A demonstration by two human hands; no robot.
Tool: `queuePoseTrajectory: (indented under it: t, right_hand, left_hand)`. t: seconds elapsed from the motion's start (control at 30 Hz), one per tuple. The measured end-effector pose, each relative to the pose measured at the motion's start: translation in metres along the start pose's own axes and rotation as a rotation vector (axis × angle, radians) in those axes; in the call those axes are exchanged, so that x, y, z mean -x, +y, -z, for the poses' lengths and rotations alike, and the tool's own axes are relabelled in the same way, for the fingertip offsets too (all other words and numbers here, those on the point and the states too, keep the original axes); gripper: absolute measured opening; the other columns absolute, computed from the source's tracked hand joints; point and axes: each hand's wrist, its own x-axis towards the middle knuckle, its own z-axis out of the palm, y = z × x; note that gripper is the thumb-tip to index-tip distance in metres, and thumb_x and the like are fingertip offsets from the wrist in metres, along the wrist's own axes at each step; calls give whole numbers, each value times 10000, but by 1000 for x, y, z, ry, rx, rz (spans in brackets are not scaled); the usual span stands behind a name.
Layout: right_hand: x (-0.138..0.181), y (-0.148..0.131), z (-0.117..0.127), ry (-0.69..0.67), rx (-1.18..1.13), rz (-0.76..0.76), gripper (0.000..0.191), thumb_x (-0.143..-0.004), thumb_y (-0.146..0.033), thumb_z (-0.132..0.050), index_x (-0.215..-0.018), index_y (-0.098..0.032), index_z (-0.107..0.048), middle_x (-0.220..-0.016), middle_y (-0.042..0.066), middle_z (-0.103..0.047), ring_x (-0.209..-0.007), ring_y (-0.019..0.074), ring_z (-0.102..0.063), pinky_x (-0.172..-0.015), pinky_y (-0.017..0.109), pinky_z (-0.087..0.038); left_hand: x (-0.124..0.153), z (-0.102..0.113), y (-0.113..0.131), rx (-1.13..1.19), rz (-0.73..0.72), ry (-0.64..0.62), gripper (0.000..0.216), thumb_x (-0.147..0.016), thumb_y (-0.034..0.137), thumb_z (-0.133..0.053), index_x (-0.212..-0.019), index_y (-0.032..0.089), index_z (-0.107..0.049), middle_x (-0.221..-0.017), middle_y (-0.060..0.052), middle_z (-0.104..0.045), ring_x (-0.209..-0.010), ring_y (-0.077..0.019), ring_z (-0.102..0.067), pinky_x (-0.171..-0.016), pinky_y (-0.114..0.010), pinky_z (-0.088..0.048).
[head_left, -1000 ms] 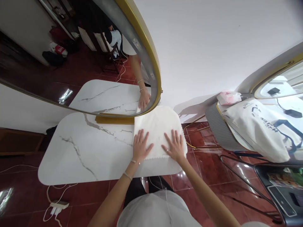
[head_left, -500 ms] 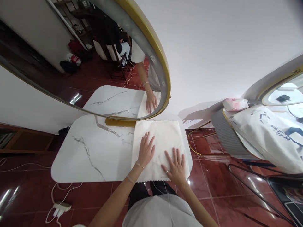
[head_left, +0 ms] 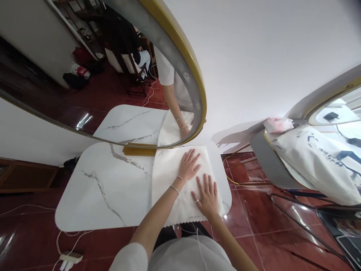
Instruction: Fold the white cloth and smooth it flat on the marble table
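A white cloth (head_left: pixel 166 180) with scalloped edges lies flat on the right part of a white marble-patterned table (head_left: pixel 84 203). My left hand (head_left: pixel 189 165) rests on the cloth's upper middle, fingers spread and pointing up and to the right. Lower and to the right, my right hand (head_left: pixel 208 198) presses flat on the same cloth with its fingers apart and a ring on one of them. Neither hand grips anything. The two hands lie close together without touching.
A large gold-rimmed mirror (head_left: pixel 201 90) leans over the table's back edge, reflecting my arm and a seated person. At right, a grey side table (head_left: pixel 261 162) bears a white cloth bag (head_left: pixel 313 154) and a pink-white packet (head_left: pixel 278 125). A power strip (head_left: pixel 72 258) with cables lies on the red tiled floor.
My left hand has slid right and away from me across the cloth, nearer to my right hand. The right hand stays in about the same place. The view has shifted slightly.
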Motion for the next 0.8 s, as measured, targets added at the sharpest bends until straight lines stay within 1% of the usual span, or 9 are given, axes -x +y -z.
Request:
queuePoseTrajectory:
  t: [0.1,0.27,0.37,0.5,0.6,0.67,0.7,0.77,0.8]
  right_hand:
    - [-4,-29,-2,-27,-8,22,733,-938,-505,-397,-1533,-249,-55,-1598,115,-60,-1461,333,-71,-1133,535,-163]
    - [-12,-84,-9,-65,-55,9,757,-927,-539,-397,-1533,-238,-56,-1594,130,-73,-1457,359,-65,-1126,562,-145]
    - [-15,-117,-11,-94,-94,23,761,-924,-562,-387,-1534,-241,-62,-1594,124,-78,-1457,357,-63,-1133,556,-125]
    - [-20,-164,-14,-115,-131,43,755,-929,-540,-388,-1533,-248,-42,-1593,122,-85,-1456,360,-68,-1132,564,-115]
    - [-24,-196,-19,-111,-149,31,767,-923,-539,-401,-1532,-250,-35,-1592,123,-93,-1453,374,-75,-1121,579,-127]
    - [-26,-207,-23,-93,-157,16,770,-922,-544,-400,-1533,-235,-47,-1591,130,-95,-1453,372,-74,-1122,575,-127]
    - [-25,-208,-25,-80,-158,11,768,-923,-546,-395,-1534,-224,-57,-1590,132,-95,-1455,366,-71,-1126,567,-124]
    - [-22,-203,-29,-58,-148,-4,757,-928,-547,-384,-1533,-208,-80,-1589,134,-93,-1459,351,-60,-1135,546,-118]
    - [-20,-196,-30,-51,-137,-17,749,-931,-548,-379,-1533,-207,-92,-1590,130,-90,-1460,345,-55,-1139,536,-116]
  left_hand:
    - [16,16,-24,-16,23,-3,538,-937,394,-455,-1443,232,-370,-1565,-98,-263,-1460,-253,-179,-1174,-463,-226]
    - [43,41,-67,-43,-12,13,547,-936,358,-455,-1452,208,-354,-1592,-101,-171,-1468,-257,-143,-1183,-469,-205]
    - [61,57,-93,-53,-16,12,541,-940,356,-448,-1456,223,-355,-1592,-89,-173,-1464,-262,-159,-1177,-476,-212]
    - [88,78,-133,-62,1,19,545,-941,366,-445,-1465,255,-343,-1593,-58,-179,-1457,-265,-188,-1172,-465,-227]
    - [100,88,-155,-78,-17,4,553,-941,339,-433,-1474,240,-322,-1589,-65,-194,-1456,-263,-194,-1173,-471,-222]
    - [101,88,-159,-69,-60,-4,557,-936,247,-393,-1484,204,-297,-1577,-84,-232,-1457,-251,-192,-1173,-475,-223]
    - [99,85,-156,-58,-89,-10,572,-923,190,-371,-1488,183,-283,-1568,-91,-256,-1458,-240,-187,-1174,-474,-221]
    - [90,75,-144,-30,-126,-21,614,-888,112,-346,-1494,151,-256,-1558,-99,-282,-1463,-225,-167,-1181,-471,-208]
    - [84,69,-135,-17,-126,-21,620,-884,114,-351,-1495,141,-248,-1559,-104,-278,-1466,-227,-152,-1183,-475,-200]
